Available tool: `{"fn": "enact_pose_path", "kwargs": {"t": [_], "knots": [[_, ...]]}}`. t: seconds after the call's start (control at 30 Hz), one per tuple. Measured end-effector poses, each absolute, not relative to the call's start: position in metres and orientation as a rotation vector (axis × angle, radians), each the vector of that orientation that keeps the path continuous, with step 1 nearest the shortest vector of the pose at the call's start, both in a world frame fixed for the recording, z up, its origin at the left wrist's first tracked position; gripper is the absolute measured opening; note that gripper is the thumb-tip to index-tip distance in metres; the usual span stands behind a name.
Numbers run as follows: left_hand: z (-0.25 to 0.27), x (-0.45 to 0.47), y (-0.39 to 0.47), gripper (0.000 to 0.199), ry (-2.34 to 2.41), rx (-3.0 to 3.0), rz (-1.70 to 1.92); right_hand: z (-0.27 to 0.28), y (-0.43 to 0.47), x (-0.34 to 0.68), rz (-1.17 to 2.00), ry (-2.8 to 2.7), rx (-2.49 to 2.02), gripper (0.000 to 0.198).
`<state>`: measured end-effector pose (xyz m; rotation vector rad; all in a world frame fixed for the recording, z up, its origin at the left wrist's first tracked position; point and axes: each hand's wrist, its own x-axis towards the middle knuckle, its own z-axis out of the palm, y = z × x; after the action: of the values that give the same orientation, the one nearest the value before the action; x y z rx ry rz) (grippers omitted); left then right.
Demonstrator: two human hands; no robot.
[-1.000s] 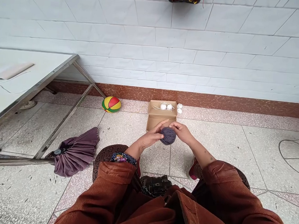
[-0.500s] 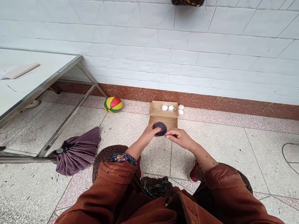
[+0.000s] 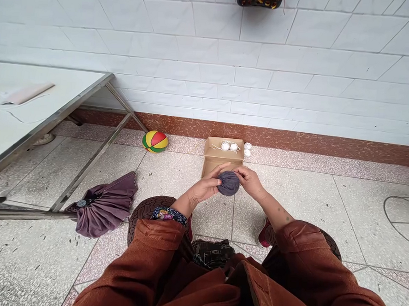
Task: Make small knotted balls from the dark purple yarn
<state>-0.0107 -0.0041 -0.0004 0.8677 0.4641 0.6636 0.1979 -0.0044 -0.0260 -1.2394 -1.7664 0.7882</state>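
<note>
A dark purple-grey ball of yarn (image 3: 229, 183) is held up between my hands, above the floor and in front of a cardboard box. My left hand (image 3: 205, 186) grips its left side, thumb on the near face and fingers behind. At the ball's upper right, my right hand (image 3: 250, 180) has thumb and fingertips pinched close against it; a yarn strand in them is too fine to make out. The open cardboard box (image 3: 209, 165) sits by the wall, with white balls of yarn (image 3: 229, 146) in its far half.
More white balls (image 3: 247, 149) lie right of the box. A colourful ball (image 3: 155, 141) rests near the wall, and a folded purple umbrella (image 3: 109, 207) lies beside a metal-framed table (image 3: 86, 95). A wire frame (image 3: 403, 220) is at the far right.
The yarn ball has turned and shifted slightly right and nearer to me. My right hand has come up from beside the ball to touch its upper right.
</note>
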Motion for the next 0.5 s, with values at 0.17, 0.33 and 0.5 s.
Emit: {"fn": "enact_pose_path", "kwargs": {"t": [0.17, 0.33, 0.5], "knots": [[-0.004, -0.006, 0.004, 0.047, 0.557, 0.758, 0.87, -0.036, -0.009, 0.198, 0.829, -1.813, -1.372, 0.014], [-0.012, -0.004, 0.013, 0.041, 0.805, 0.766, 0.985, -0.027, -0.018, 0.196, 0.983, -1.877, -1.286, 0.02], [-0.031, -0.007, 0.019, 0.054, 1.124, 1.069, 0.914, -0.003, -0.026, 0.195, 1.166, -1.865, -1.131, 0.022]]}}
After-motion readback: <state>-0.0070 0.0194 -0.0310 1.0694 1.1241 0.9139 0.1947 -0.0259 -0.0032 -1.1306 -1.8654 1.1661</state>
